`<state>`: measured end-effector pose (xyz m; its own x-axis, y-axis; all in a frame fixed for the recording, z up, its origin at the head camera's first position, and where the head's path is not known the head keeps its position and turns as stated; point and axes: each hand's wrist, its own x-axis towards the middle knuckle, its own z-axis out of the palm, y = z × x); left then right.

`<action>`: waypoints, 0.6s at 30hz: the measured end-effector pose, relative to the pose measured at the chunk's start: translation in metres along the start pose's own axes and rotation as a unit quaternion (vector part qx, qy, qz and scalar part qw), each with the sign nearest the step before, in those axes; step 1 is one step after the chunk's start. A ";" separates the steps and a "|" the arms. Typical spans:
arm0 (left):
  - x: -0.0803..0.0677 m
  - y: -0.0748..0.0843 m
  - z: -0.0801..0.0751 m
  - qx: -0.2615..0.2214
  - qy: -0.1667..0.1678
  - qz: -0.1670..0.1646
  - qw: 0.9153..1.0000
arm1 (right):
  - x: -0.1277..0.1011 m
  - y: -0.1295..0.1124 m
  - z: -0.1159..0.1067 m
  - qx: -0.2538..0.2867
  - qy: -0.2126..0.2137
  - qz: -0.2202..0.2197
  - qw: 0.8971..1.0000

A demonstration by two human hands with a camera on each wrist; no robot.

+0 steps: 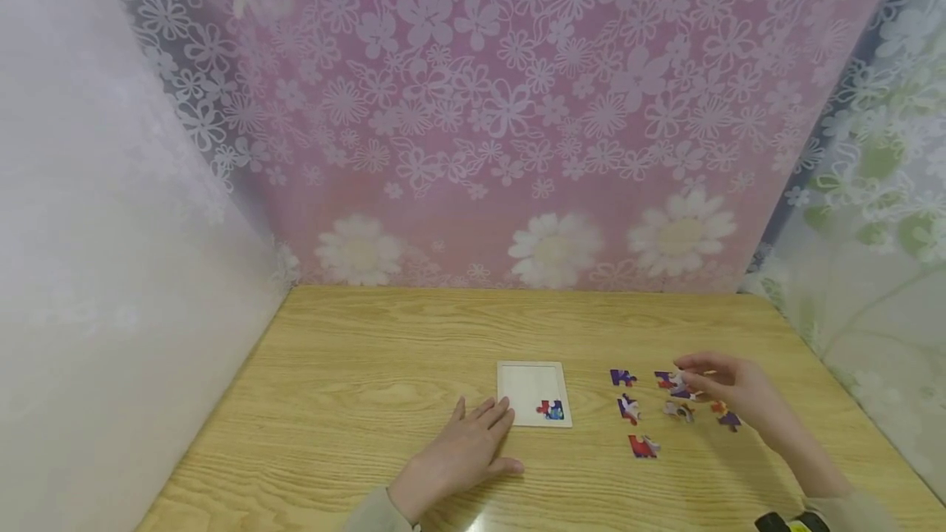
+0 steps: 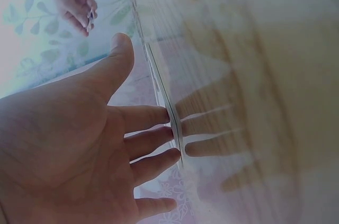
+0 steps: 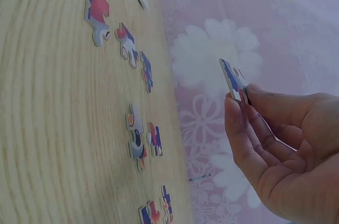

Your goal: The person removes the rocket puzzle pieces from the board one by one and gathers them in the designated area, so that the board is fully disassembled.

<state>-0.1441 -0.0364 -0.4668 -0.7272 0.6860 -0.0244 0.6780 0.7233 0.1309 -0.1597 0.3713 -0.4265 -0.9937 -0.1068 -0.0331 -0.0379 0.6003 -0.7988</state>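
My right hand (image 1: 727, 384) is raised over the loose pieces on the right. Between thumb and fingertips it pinches a puzzle piece (image 3: 231, 82) with a blue and white print, clearest in the right wrist view. My left hand (image 1: 464, 454) lies on the table with fingers outstretched, their tips touching the left edge of a white puzzle tray (image 1: 526, 384). A red and blue printed section (image 1: 550, 410) fills the tray's lower right corner. In the left wrist view, the left fingers (image 2: 153, 142) meet the thin tray side (image 2: 168, 105).
Several loose puzzle pieces lie right of the tray, including a purple one (image 1: 623, 378), a purple and white one (image 1: 630, 410), a red one (image 1: 643, 446) and a grey one (image 1: 680, 410). The wooden table (image 1: 369, 351) is bordered by a pink floral curtain (image 1: 458, 187) behind and pale sheets at the sides.
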 end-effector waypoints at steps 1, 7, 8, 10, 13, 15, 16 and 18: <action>0.000 0.000 -0.001 -0.001 -0.001 0.000 1.000 | -0.001 0.002 0.000 0.000 -0.001 0.002 1.000; -0.001 0.001 -0.003 -0.001 -0.004 0.001 1.000 | -0.005 0.008 -0.001 -0.004 0.003 0.004 1.000; -0.001 0.001 -0.003 -0.002 -0.003 0.001 1.000 | -0.005 0.010 -0.002 0.000 0.002 0.003 1.000; -0.001 0.001 -0.002 -0.003 -0.003 0.001 1.000 | -0.007 0.012 -0.002 0.010 -0.003 0.000 1.000; 0.000 0.001 -0.001 -0.003 0.000 -0.004 1.000 | -0.010 0.019 -0.002 0.014 -0.021 -0.010 1.000; 0.001 0.001 0.000 -0.002 0.000 -0.008 1.000 | -0.012 0.024 -0.001 0.023 -0.043 -0.006 0.999; 0.001 0.001 0.001 -0.001 0.001 -0.010 1.000 | -0.013 0.027 0.000 0.031 -0.054 -0.001 0.998; 0.001 0.001 0.002 0.001 0.000 -0.012 1.000 | -0.015 0.032 0.002 0.037 -0.074 0.012 0.997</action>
<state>-0.1442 -0.0344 -0.4683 -0.7435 0.6682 -0.0273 0.6604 0.7400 0.1276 -0.1461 0.3906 -0.4523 -0.9677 -0.2115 -0.1370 -0.0004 0.5448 -0.8386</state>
